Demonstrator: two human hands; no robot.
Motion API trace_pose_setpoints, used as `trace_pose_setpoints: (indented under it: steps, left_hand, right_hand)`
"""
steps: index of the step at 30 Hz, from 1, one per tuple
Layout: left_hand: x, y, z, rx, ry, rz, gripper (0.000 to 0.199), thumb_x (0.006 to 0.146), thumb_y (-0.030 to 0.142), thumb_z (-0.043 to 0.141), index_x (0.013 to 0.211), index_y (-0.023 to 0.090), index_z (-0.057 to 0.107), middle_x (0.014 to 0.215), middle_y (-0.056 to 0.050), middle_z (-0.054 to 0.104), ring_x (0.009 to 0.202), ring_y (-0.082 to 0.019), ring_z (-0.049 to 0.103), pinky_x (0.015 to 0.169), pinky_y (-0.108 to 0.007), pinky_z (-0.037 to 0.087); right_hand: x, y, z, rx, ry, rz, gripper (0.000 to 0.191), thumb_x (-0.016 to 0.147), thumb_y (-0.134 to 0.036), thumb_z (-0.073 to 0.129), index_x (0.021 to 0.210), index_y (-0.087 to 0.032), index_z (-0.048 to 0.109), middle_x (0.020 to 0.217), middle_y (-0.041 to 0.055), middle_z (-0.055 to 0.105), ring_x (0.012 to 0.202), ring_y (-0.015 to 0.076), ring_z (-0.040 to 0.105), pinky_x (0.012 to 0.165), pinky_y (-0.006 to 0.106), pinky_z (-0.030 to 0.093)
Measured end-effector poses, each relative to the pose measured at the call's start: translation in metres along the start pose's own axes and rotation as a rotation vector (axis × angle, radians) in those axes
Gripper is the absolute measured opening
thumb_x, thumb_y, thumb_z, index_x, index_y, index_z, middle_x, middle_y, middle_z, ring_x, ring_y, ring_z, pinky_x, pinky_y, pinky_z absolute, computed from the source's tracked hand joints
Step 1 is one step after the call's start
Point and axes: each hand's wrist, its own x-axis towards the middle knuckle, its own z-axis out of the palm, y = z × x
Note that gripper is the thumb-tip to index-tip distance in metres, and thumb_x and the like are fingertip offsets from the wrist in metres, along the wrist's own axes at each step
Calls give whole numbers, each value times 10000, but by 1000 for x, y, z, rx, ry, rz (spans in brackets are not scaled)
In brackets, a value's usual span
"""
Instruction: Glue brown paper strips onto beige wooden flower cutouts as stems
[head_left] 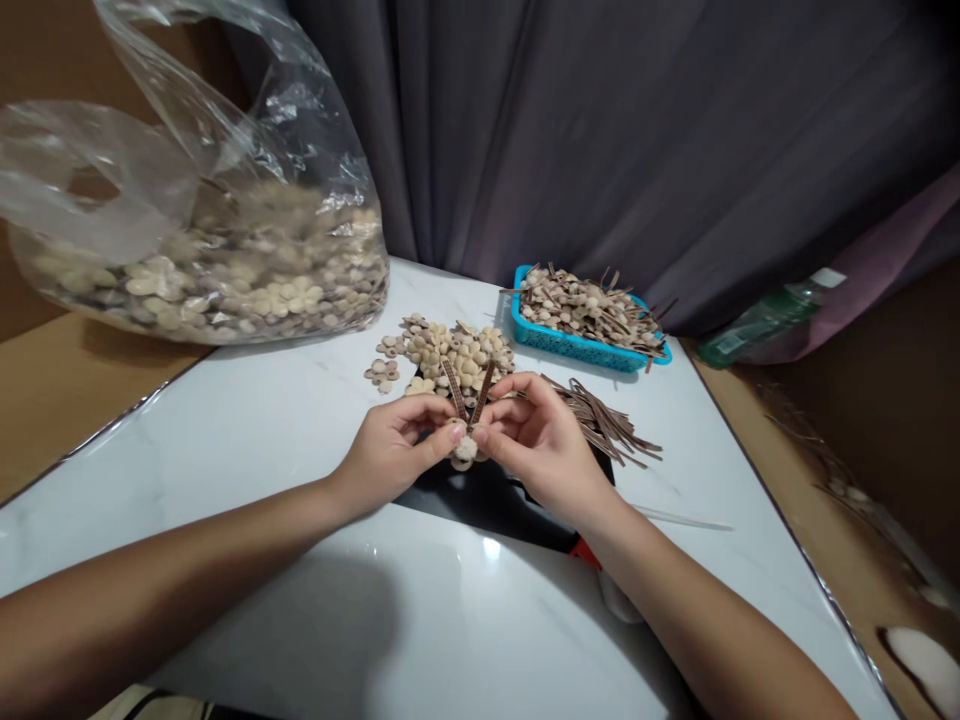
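Between my two hands is a small beige flower piece, with a brown ribbon strip whose two ends stand up in a V. My left hand pinches the flower's left side between thumb and fingers. On the right side, my right hand pinches it the same way. Just beyond the hands lies a pile of cream and beige flower pieces. A bundle of brown strips lies to the right, behind my right hand. Under the hands is a black mat or tray.
A large clear plastic bag of flower pieces stands at the back left. At the back right is a blue basket heaped with flowers and strips. A green bottle lies beyond the white table's right edge. Dark curtain hangs behind.
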Motion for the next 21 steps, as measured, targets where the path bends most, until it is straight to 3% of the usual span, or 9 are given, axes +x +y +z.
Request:
trace_pose_setpoints:
  steps: [6,14,21]
  left_hand:
    - [-1,1,1,-7,22,6,152,754,269,677,831,141,650,751,-33,683,645,-127,630,594,-196,522]
    - [-5,9,1,-17,67,116,77,716,170,688,777,152,644,710,-8,679,613,-102,610,577,-165,506]
    - [-8,7,-1,6,72,144,109,709,207,701,787,141,663,707,-27,683,605,-114,601,584,-192,511]
  right_hand:
    - [-1,-1,1,31,-8,20,409,687,-274,763,918,-243,427,698,-66,570,593,83,551,585,227,445]
    - [-3,-2,-2,116,-65,41,352,740,-248,725,923,-260,424,749,-58,558,620,93,564,620,253,475]
    - [-5,-4,-1,111,-91,37,339,732,-233,735,885,-257,434,776,-45,561,653,95,566,633,244,482]
